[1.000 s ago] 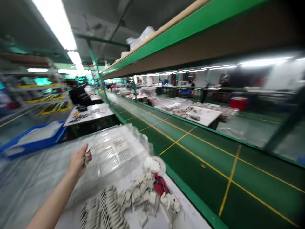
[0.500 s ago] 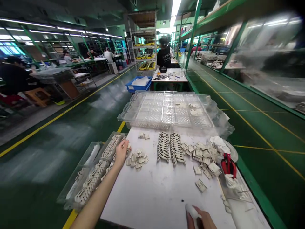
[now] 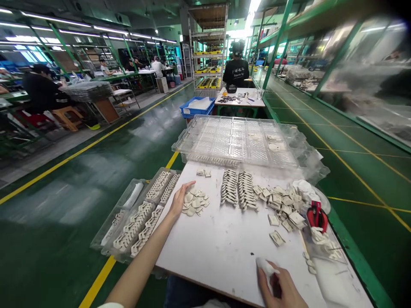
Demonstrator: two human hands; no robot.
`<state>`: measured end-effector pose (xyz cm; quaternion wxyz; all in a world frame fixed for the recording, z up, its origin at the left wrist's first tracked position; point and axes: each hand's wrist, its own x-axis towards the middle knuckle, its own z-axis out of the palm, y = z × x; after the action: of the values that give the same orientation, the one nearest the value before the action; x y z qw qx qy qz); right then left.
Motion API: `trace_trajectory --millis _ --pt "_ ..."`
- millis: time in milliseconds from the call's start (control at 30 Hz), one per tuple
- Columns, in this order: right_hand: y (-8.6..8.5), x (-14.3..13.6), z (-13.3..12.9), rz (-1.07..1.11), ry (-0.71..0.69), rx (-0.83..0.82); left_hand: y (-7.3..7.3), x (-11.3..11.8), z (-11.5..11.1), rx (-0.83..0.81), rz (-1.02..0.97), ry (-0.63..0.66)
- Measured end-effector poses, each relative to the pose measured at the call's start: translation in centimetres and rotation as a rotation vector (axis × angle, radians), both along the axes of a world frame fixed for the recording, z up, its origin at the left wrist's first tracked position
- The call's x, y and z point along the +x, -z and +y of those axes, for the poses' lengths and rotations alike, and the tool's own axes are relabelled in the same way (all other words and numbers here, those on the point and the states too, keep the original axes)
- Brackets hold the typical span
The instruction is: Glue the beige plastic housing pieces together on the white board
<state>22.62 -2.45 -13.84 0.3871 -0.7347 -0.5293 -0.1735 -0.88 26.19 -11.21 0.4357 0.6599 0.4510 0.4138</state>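
Note:
My left hand [image 3: 179, 201] is at the left edge of the white table, beside a loose pile of small flat beige pieces [image 3: 195, 202]. Its fingers point forward and nothing shows in them. At the front right of the table my right hand [image 3: 284, 286] rests with curled fingers. A white wrap or soft white piece [image 3: 267, 267] covers its fingertips; what they hold, if anything, is hidden. Two neat rows of overlapping beige pieces [image 3: 229, 188] stand mid-table. Right of them lies a heap of square beige pieces [image 3: 282, 203].
Clear plastic trays [image 3: 221, 137] are stacked at the table's far end. A lower tray of beige pieces [image 3: 138, 226] sits off the left edge. Red-handled pliers [image 3: 317, 217] lie at right. A person in black [image 3: 236, 72] is at another table ahead.
My left hand has come from above the side tray to the loose pile, and its pinched fingers have straightened. My right hand stays at the table front. The view has shifted left.

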Motion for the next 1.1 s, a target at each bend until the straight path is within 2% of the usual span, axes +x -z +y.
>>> trace_trajectory --millis 233,433,500,567,633,733,800,967,1100 --pt "0.7 0.7 -0.5 -0.109 -0.020 0.008 0.4 -0.5 -0.4 0.146 0.048 -0.093" --pt "0.2 0.3 -0.6 -0.063 -0.006 0.014 -0.9 -0.6 -1.2 0.371 0.128 -0.308" --pt "0.1 0.3 -0.7 -0.032 -0.016 -0.002 -1.7 0.0 -2.3 0.427 0.159 -0.311" --pt "0.2 0.3 -0.8 -0.008 -0.045 -0.017 -2.5 1.3 -4.0 0.470 0.196 -0.228" --pt "0.4 0.4 -0.9 0.004 -0.088 -0.011 -3.1 3.3 -6.0 0.501 0.252 -0.073" --pt "0.8 0.6 -1.1 0.007 -0.133 0.023 -3.2 6.6 -8.1 0.550 0.346 0.171" --pt "1.1 0.6 -1.1 0.024 -0.131 0.033 -2.9 8.2 -8.7 0.581 0.397 0.269" --pt "1.9 0.3 -0.9 0.106 -0.122 0.095 -2.5 9.5 -7.4 0.641 0.485 0.300" --pt "1.9 0.0 -0.4 0.145 -0.104 0.117 -3.7 10.3 -6.0 0.679 0.501 0.313"
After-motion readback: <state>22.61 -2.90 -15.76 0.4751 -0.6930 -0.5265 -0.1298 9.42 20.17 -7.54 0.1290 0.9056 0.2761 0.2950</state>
